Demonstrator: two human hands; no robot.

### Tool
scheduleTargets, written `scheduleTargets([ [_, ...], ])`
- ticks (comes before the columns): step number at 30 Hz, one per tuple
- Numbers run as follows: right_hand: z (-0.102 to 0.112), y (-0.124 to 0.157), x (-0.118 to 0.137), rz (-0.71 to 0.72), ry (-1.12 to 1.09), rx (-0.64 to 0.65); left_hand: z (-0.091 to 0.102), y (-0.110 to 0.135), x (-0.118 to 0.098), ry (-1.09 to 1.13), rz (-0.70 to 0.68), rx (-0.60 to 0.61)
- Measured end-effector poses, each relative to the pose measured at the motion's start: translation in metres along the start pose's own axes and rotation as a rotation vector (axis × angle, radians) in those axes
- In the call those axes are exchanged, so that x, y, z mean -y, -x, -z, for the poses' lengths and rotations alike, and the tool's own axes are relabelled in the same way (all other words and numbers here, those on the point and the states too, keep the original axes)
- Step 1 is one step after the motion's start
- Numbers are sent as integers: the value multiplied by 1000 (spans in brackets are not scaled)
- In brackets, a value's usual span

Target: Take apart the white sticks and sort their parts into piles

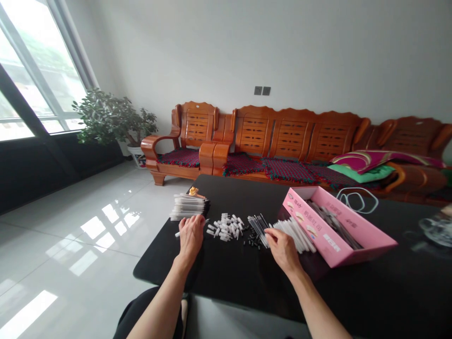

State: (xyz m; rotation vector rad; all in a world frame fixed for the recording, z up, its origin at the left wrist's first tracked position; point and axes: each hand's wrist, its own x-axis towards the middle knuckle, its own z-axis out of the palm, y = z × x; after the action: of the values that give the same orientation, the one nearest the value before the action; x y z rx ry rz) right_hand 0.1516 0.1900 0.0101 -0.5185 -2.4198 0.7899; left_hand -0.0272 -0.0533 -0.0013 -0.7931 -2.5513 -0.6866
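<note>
Tubes (300, 234) touch half-curled left hand (190, 237) and right hand (282, 247).

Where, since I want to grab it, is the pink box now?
In the head view the pink box lies open on the right half of the black table, just right of the right hand and the white sticks beside it.

A black table (229, 273) is seen across the lower centre of the frame. The left hand (190, 237) is laid palm down, left of centre, over a single white tube (177, 234); whether it is gripped cannot be told. The right hand (282, 248) is set against a heap of white tubes (298, 233). Between the hands, small white caps (226, 227) and thin dark sticks (257, 223) are spread. A pink box (353, 245) is placed at centre right.
</note>
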Motion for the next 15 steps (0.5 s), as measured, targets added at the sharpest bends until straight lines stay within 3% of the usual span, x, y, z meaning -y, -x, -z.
scheduleTargets([
  [6,-16,9,29,-227,-520,356,7,13,-60,301,-301,67],
  [10,-22,14,43,-297,-733,456,5,24,-85,360,-462,140],
  [13,-21,15,46,-316,-766,454,3,25,-88,429,-458,79],
  [15,-19,14,45,-338,-801,416,2,23,-85,487,-343,-24],
])
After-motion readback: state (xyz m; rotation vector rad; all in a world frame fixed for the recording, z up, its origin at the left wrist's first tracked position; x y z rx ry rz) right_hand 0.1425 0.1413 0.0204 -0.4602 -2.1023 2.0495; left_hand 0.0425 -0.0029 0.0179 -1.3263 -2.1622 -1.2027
